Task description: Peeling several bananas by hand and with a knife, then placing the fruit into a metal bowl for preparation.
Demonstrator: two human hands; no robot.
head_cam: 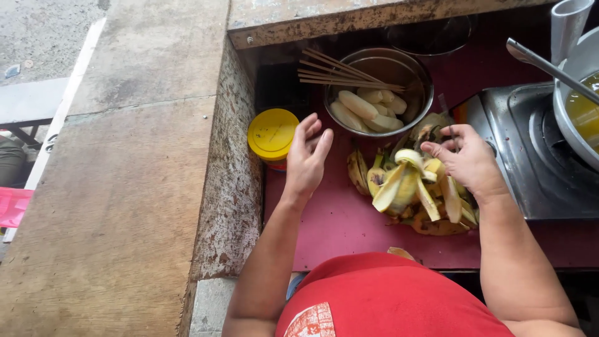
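Note:
My left hand (307, 156) hovers with fingers apart and nothing in it, between a yellow-lidded jar (272, 133) and a metal bowl (419, 78). The bowl holds several peeled bananas (368, 109), with wooden skewers (340, 75) laid across its rim. My right hand (465, 159) rests on a heap of banana peels (409, 190) on the red counter (337, 221); its fingertips pinch something at the heap's top, hidden among the peels.
A steel gas stove (524, 156) stands at the right with a pan of yellow oil (583, 109) and a ladle handle (543, 65). A worn wooden ledge (228, 187) borders the counter on the left, concrete beyond it.

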